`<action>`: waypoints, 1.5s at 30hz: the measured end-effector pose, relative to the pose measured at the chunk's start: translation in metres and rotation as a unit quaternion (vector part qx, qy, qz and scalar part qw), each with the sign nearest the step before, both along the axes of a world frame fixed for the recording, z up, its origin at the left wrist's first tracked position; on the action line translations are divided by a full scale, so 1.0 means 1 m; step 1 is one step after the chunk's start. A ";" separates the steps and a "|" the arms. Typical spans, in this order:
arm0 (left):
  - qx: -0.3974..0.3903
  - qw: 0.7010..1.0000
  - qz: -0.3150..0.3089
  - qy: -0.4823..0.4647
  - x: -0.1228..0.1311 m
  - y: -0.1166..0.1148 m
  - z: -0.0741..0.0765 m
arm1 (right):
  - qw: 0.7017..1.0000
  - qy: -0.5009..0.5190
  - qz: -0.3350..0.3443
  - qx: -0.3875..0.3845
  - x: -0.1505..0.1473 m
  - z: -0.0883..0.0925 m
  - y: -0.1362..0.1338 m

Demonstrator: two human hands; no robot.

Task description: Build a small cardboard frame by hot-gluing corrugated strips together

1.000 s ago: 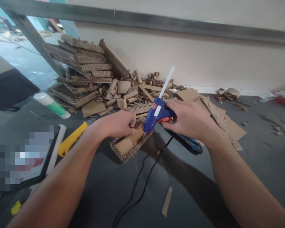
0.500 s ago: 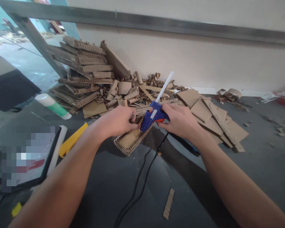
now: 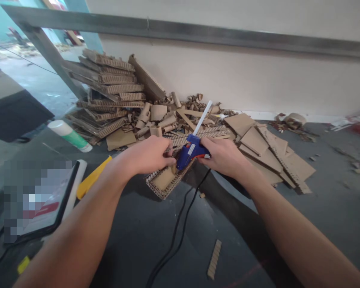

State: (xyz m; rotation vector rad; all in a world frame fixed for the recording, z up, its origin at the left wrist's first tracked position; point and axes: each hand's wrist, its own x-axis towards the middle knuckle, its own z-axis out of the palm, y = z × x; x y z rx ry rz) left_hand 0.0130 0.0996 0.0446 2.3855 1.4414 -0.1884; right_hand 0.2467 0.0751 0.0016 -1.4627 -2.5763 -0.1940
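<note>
My right hand [image 3: 223, 156] is closed around the handle of a blue hot glue gun [image 3: 189, 154] with an orange trigger. A whitish glue stick [image 3: 203, 118] juts from its back end, and the nozzle points down into a shallow cardboard tray [image 3: 163, 182] with corrugated walls. My left hand [image 3: 150, 156] is at the tray's left long wall, thumb and fingers pinched on it just left of the nozzle; part of that grip is hidden. The gun's black cord [image 3: 183, 228] trails toward me over the dark tabletop.
Stacked corrugated panels [image 3: 117, 88] rise at back left, beside heaped cardboard scraps [image 3: 159, 114]. Flat cardboard pieces [image 3: 270, 148] lie to the right. A white-green can [image 3: 70, 136], a yellow tool [image 3: 93, 178] and a tablet [image 3: 48, 208] are on the left. One corrugated strip [image 3: 214, 259] lies in front.
The glue gun and my right hand have shifted slightly left and down along the tray, the glue stick dropping with them. My left hand keeps its place. The view has drifted slightly.
</note>
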 end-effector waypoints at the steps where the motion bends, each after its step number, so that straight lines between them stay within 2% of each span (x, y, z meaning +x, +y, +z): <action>1: 0.000 1.000 -0.003 0.002 0.000 0.000 0.000 | 1.000 0.001 0.000 -0.001 0.000 0.000 0.000; 18: -0.006 1.000 -0.015 0.008 -0.004 0.005 -0.003 | 0.999 0.005 0.010 -0.036 -0.004 0.009 -0.003; 30: -0.014 1.000 -0.001 0.005 -0.004 0.004 -0.003 | 0.999 -0.002 0.011 -0.032 -0.002 0.008 -0.002; 45: -0.022 1.000 -0.017 0.008 -0.004 0.003 0.000 | 0.999 0.002 0.025 -0.019 0.001 0.011 0.000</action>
